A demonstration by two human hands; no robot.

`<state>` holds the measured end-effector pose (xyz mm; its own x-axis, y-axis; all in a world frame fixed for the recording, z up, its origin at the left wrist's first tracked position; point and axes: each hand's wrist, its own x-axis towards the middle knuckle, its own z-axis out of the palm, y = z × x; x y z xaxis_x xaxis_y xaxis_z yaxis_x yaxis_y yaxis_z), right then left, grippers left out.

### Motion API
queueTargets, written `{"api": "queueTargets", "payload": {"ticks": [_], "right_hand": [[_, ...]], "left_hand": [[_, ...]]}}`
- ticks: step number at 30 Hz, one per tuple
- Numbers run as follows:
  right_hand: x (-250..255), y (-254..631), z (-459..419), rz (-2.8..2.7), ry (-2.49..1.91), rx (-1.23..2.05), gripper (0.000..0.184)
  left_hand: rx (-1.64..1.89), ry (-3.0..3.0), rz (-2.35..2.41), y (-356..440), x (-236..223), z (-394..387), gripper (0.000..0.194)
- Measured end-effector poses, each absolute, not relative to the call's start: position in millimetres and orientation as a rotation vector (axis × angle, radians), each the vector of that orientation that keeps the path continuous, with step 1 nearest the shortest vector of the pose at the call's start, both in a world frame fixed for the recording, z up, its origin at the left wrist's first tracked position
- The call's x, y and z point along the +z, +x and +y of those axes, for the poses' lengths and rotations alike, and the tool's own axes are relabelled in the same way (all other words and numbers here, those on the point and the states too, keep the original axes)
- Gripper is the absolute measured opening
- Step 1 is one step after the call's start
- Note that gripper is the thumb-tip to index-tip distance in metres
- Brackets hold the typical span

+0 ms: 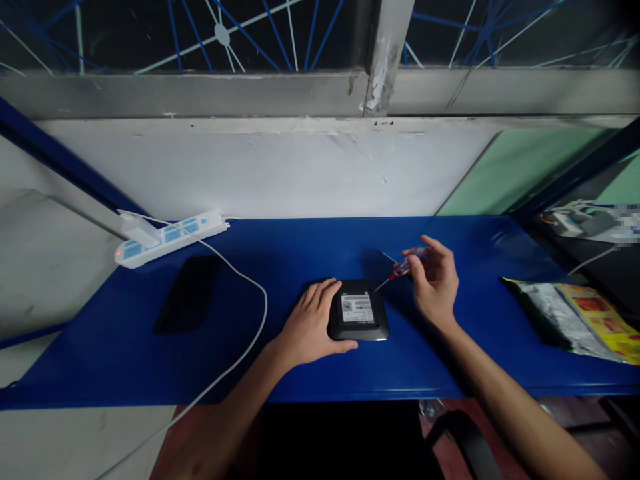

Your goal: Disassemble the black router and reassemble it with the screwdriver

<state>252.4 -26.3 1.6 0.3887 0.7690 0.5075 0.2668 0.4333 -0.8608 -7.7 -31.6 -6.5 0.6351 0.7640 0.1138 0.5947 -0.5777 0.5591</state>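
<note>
A flat black square electronic device [383, 327] lies on the blue table, a white printed label [357, 308] with a square code facing up. My left hand [313, 323] grips its left side, fingers along the far edge and thumb by the near edge. In my right hand [436, 283] is a screwdriver [400, 268] with a clear and red handle, pinched between thumb and fingers. Its thin shaft slants down to the left, the tip at the device's far right corner. Whether the tip sits in a screw is too small to tell.
A white power strip [173, 239] with a plugged-in adapter stands back left, its white cable [265, 300] looping across the blue table [240, 360]. A dark phone-like slab [187, 293] lies left. A yellow and silver packet [580, 317] lies at the right edge.
</note>
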Motion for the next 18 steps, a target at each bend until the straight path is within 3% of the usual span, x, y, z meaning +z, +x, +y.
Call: {"api": "queueTargets", "payload": {"ticks": [18], "right_hand": [[-4.0, 252.4, -28.8, -1.236, -1.163, 0.438, 0.030]], "left_hand": [[0.538, 2.406, 1.036, -2.0, -15.8, 15.5, 0.105]]}}
